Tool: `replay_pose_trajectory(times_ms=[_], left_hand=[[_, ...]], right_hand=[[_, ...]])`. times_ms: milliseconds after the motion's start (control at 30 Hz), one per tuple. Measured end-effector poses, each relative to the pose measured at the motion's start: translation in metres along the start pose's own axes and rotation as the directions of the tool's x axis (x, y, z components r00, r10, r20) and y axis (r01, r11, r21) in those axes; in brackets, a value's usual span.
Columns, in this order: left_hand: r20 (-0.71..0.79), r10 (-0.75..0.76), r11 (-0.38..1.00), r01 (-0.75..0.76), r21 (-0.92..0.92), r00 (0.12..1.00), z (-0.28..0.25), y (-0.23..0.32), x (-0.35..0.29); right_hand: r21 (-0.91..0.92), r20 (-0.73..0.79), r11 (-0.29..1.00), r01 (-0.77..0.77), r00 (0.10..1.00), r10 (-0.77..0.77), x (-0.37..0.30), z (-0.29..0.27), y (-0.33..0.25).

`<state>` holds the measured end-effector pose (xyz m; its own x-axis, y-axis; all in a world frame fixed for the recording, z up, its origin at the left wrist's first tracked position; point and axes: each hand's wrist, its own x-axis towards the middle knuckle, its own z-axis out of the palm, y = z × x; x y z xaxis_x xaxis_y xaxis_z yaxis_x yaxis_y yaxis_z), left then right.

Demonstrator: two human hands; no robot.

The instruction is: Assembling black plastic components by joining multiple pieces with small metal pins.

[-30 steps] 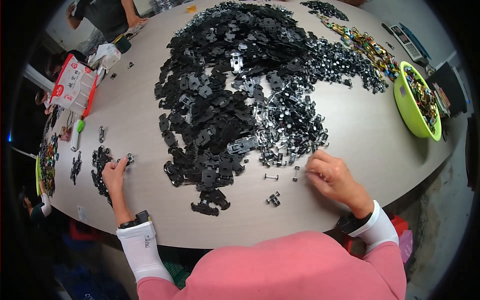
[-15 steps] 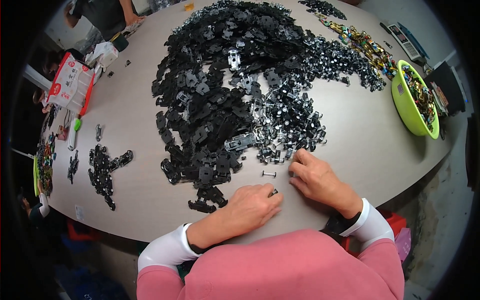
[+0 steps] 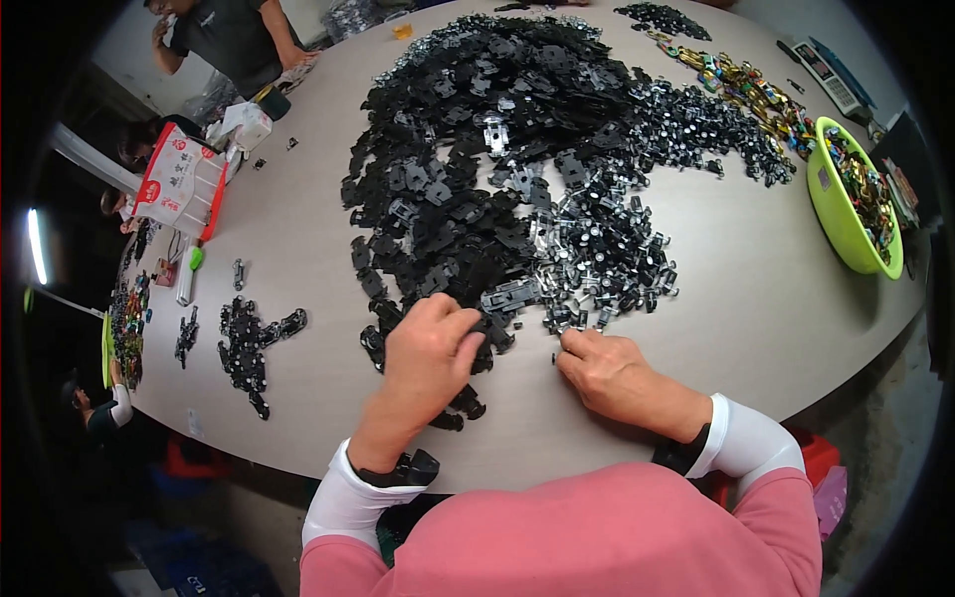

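Note:
My left hand [image 3: 430, 348] is over the near end of a big heap of flat black plastic toy-car chassis plates [image 3: 438, 214]. Its fingers curl down among the plates; what they hold, if anything, is hidden. To the right, my right hand [image 3: 619, 376] rests low on the table with thumb and fingertips pinched together. At those fingertips shows the dark wheel end of a small wheel axle [image 3: 554, 358], the rest covered by my fingers. Just beyond lies a pile of similar wheel axles [image 3: 607, 259], with silvery rods and black wheels.
A lime-green basin [image 3: 831, 214] full of colourful small parts stands at the right. A small cluster of assembled chassis [image 3: 242, 343] lies left, near a red-and-white package [image 3: 182, 184]. Across the table a person [image 3: 234, 45] stands; golden parts [image 3: 741, 85] stretch along the far right.
My left hand has moved left and forward onto the black plates. My right hand has shifted slightly left, over the spot where a loose axle lay. The whole view has shifted a little.

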<state>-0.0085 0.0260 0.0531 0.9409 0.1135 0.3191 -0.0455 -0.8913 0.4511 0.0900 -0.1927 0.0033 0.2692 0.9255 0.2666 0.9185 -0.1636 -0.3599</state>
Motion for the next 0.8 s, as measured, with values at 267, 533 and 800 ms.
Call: replay_pose_trajectory(times_ms=[267, 533, 800], left_hand=[[0.187, 0.242, 0.924, -0.285, 0.257, 0.952, 0.036, -0.003, 0.003], [0.019, -0.117, 0.813, 0.107, -0.573, 0.993, 0.018, 0.011, 0.014], [0.595, -0.057, -0.425, 0.520, -0.741, 0.802, 0.036, 0.001, 0.002]], right_hand=[[0.167, -0.177, 0.977, -0.135, 0.970, 0.165, -0.012, -0.040, 0.005], [0.127, 0.010, 0.915, -0.384, 0.922, 0.386, -0.046, -0.043, 0.016], [0.189, -0.026, 0.965, -0.181, 0.982, 0.189, -0.041, -0.039, 0.026]])
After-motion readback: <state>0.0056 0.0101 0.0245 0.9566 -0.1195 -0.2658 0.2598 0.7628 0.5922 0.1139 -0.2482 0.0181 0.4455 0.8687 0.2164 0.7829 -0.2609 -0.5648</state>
